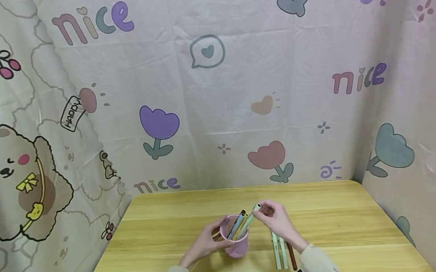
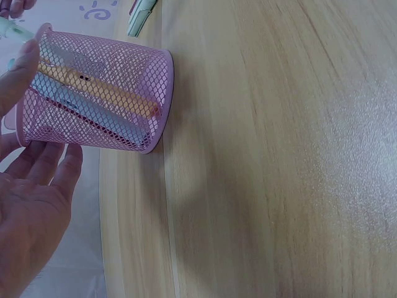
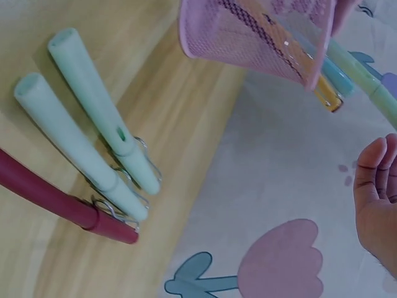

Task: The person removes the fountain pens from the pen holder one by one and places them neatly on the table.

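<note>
A printed curtain (image 1: 216, 87) hangs above a wooden counter (image 1: 164, 227). At lower centre the left hand (image 1: 210, 241) grasps a pink cup (image 1: 238, 248), fingers round its side; the right hand (image 1: 279, 222) pinches a green pen (image 1: 247, 225) slanting into it. Farther right lie two mint pens (image 1: 277, 254) and a red pen (image 1: 292, 257).

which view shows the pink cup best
The left wrist view: the cup looks large there, rim to base, its mesh plain, though the left hand covers some rim. The head view shows it small, with its open top; the right wrist view shows only part, cut off by the top edge.
</note>
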Action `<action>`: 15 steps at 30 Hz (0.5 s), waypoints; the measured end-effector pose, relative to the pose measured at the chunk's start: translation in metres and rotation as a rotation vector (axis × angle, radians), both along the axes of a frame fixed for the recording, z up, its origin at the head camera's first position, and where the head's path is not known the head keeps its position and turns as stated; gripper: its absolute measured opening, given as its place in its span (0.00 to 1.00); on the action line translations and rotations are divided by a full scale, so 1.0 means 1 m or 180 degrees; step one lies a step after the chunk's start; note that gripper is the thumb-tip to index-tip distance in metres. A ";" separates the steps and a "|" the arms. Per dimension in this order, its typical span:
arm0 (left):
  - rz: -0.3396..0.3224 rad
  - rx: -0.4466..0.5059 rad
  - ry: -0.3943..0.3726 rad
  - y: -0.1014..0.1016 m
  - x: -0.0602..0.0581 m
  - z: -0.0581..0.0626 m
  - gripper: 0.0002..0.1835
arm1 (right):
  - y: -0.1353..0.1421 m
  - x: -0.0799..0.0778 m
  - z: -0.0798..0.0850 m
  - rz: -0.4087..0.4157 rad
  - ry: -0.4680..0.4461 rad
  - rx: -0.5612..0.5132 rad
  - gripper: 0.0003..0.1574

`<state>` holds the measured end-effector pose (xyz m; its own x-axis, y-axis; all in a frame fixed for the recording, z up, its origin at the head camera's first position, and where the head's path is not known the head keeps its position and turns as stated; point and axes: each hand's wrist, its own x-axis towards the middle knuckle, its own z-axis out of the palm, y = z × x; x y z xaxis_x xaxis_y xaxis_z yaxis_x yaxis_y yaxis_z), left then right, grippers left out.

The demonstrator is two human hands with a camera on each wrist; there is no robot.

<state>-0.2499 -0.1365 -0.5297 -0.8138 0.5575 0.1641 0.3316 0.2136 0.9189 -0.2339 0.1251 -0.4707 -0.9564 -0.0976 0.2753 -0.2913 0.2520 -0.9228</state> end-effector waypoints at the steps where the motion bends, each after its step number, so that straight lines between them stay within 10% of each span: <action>1: -0.0002 0.0004 0.0001 0.000 0.000 0.000 0.46 | 0.001 0.000 0.001 -0.0001 0.0012 -0.0012 0.06; 15: 0.0034 -0.0037 -0.0001 0.000 0.000 0.000 0.47 | 0.023 0.000 0.020 0.0035 0.0050 -0.0108 0.11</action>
